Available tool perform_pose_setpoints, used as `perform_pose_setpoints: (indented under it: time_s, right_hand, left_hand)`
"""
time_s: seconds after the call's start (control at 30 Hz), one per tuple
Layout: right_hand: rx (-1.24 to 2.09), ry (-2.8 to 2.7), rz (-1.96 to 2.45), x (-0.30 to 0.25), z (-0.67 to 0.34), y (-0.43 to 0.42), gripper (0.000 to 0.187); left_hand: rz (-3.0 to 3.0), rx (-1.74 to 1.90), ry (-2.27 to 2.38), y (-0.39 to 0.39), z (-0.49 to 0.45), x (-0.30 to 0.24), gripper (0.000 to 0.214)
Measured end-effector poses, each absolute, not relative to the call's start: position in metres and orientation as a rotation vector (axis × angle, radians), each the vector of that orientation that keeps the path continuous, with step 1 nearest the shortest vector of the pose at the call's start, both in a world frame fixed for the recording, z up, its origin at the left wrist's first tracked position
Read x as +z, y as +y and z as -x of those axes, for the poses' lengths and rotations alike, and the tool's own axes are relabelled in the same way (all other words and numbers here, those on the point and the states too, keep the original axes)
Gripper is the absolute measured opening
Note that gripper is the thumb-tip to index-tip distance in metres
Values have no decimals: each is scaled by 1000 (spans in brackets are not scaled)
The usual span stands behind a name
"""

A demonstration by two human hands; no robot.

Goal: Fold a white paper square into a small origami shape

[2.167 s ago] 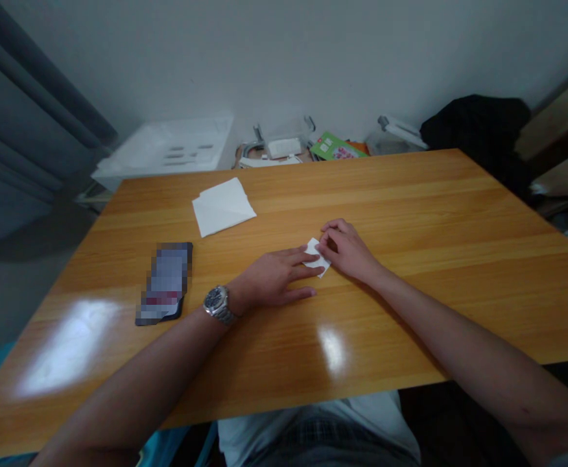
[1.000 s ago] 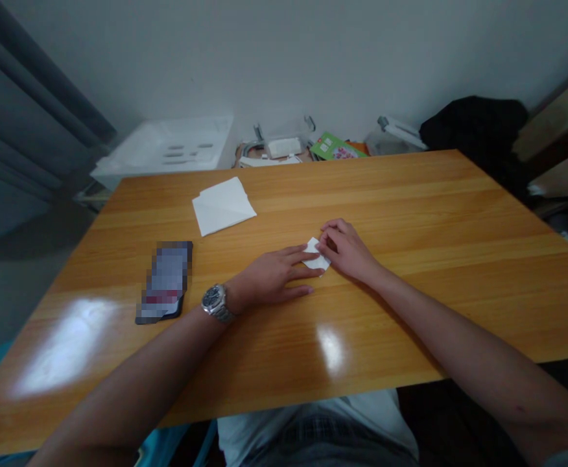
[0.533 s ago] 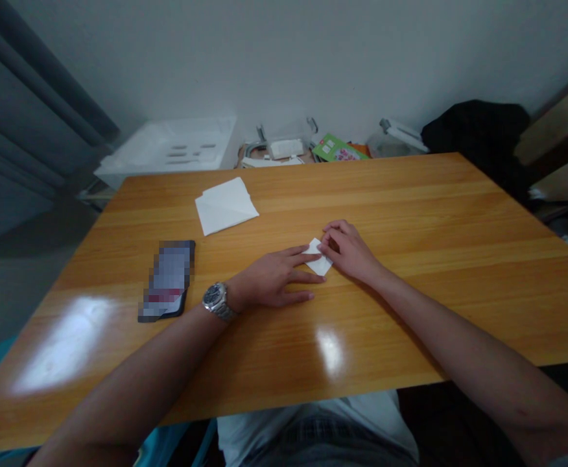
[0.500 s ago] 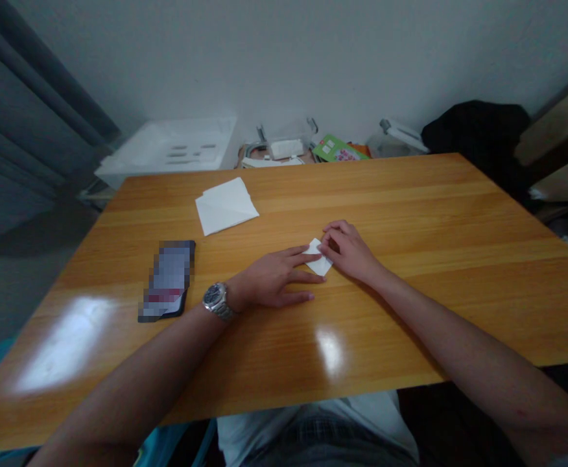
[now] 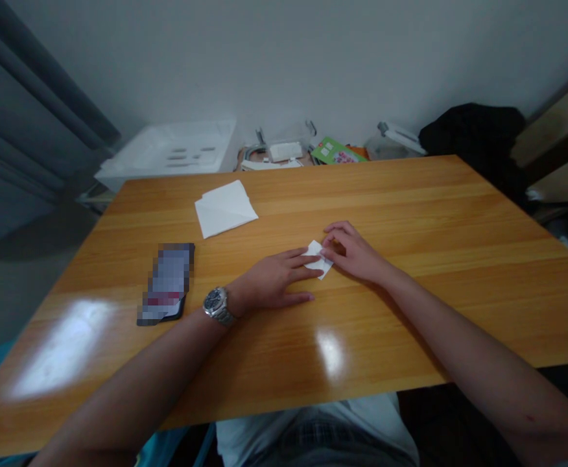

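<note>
A small piece of folded white paper [image 5: 325, 265] lies on the wooden table, between my two hands. My left hand [image 5: 280, 279] rests flat with its fingers spread, and some fingertips press on the paper's left side. A metal watch [image 5: 217, 305] is around the left wrist. From the right, my right hand [image 5: 353, 253] pinches the paper's edge between thumb and forefinger, the other fingers curled above the table. The fingertips partly cover the paper, so its exact folds are hard to make out.
White paper sheets [image 5: 225, 209] lie toward the back left of the table [image 5: 410, 214]. A phone [image 5: 168, 279] with a blurred screen sits left of my left hand. Behind the table's far edge are a white plastic tray [image 5: 181, 146], a green booklet [image 5: 335, 152] and a black cloth-like heap [image 5: 473, 136].
Both hands stay at the paper. The right thumb and forefinger have shifted slightly at its edge, and a faint crease or shadow now shows there. The whole view has tilted a little.
</note>
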State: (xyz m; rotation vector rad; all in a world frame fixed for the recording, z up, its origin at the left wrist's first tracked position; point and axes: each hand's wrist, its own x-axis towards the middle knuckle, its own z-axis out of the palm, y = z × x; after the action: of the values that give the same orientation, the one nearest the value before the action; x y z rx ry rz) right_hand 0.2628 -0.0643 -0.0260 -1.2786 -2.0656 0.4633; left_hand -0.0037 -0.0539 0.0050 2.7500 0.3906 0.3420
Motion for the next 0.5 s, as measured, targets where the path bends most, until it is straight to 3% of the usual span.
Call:
perform_pose_setpoints:
  time_s: [0.3,0.5]
  right_hand:
    - [315,-2245,1484,-27,-269,-69,71]
    - [318,-2257,1541,-33,-273,-64,72]
  left_hand:
    - [-2748,340,395,-53,4,1,50]
    - [-2723,363,397,-53,2,4,44]
